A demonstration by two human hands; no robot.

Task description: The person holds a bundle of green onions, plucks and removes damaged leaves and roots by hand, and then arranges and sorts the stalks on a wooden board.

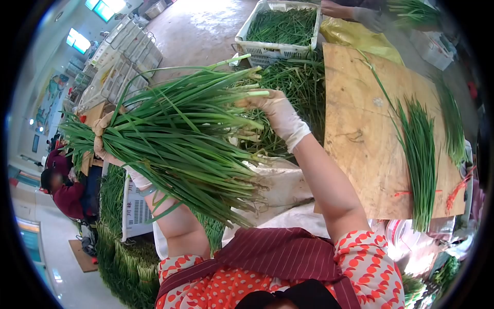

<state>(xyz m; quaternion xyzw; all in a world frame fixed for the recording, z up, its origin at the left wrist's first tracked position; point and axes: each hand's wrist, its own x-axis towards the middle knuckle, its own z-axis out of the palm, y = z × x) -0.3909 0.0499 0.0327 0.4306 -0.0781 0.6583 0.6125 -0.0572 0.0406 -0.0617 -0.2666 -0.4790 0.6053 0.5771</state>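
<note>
A big loose bunch of Chinese chives (185,134) hangs in the air before me, leaf tips to the left and pale root ends to the right. My left hand (104,138), in a thin glove, has its fingers wrapped round the leaves near the tips. At the root end my right hand (278,110), also gloved, closes its fingers on some of the stems; its fingertips are partly hidden. On the wooden board (355,139) to the right lies a slim sheaf of chives (419,154), with red ties (455,198) near it.
A white crate (278,49) of chives stands ahead, with loose greens (293,85) heaped below it. Stacked crates (126,56) are at the far left. More chives (134,262) stand packed at lower left. One person (67,185) works at left; another person's gloved hand (368,19) shows at top right.
</note>
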